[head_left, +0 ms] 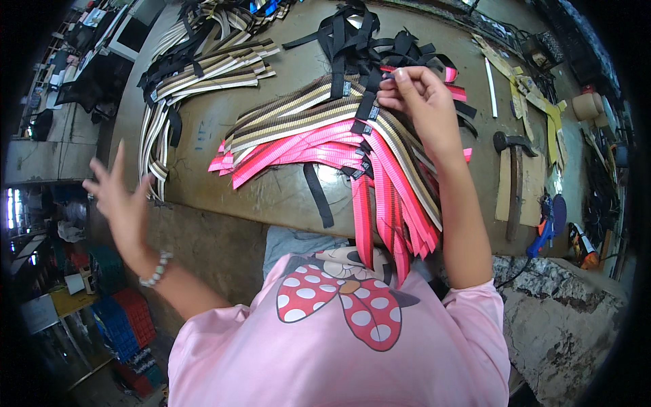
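My left hand (pixel 121 202) is lifted off the left edge of the table, fingers spread, with nothing in it. Over the pile of straps, my right hand (pixel 422 102) has its thumb and fingers curled together beside a black webbing strap (pixel 366 108); what they pinch, if anything, is hidden. Under and beside it lie brown-and-cream striped straps (pixel 291 114), fanned out on the table. Pink straps with red stripes (pixel 298 150) lie below these, some hanging over the front edge towards my lap. Small dark labels show near the black ends. Loose black webbing (pixel 349 34) is heaped beyond them.
Another bundle of striped straps (pixel 217 74) lies at the back left of the table (pixel 196 173). To the right are a hammer (pixel 515 183) on a piece of cardboard, a white stick (pixel 491 88), yellow strips (pixel 536 108) and a blue-and-orange glue gun (pixel 542 234).
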`<state>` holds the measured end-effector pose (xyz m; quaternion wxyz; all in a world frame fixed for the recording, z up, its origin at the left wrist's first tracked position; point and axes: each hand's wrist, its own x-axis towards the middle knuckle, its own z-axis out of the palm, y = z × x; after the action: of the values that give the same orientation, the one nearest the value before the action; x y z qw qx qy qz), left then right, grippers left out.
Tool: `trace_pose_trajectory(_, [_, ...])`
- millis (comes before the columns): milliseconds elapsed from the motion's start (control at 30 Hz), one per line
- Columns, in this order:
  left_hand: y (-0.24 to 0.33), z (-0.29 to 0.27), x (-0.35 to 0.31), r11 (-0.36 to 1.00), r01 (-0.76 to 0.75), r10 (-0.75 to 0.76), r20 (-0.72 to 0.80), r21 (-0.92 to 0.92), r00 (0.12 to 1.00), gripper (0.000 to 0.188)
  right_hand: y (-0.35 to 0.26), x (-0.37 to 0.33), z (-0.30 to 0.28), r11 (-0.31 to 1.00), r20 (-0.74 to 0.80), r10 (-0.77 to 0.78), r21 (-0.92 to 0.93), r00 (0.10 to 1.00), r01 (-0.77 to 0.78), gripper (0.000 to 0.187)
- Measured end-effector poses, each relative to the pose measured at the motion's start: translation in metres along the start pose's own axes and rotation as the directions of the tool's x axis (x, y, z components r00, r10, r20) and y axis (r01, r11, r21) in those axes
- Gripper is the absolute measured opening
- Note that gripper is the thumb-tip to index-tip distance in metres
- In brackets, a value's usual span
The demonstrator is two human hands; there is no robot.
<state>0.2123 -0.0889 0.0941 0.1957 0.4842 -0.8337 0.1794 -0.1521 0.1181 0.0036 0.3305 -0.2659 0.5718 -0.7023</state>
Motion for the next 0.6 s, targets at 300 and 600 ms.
trace_pose_trajectory(300, [0.227, 0.041, 0.013, 0.44, -0.429, 0.712, 0.015, -0.789, 0.702, 0.035, -0.005, 0.006, -0.039, 0.974, -0.142, 0.043, 0.225, 0.989, -0.01, 0.023])
trace_pose_trajectory(600, [0.119, 0.053, 0.097, -0.108, 0.037, 0.109, 0.025, -0.993, 0.994, 0.018, -0.007, 0.008, -0.05, 0.941, -0.138, 0.037, 0.339, 0.99, 0.012, 0.022])
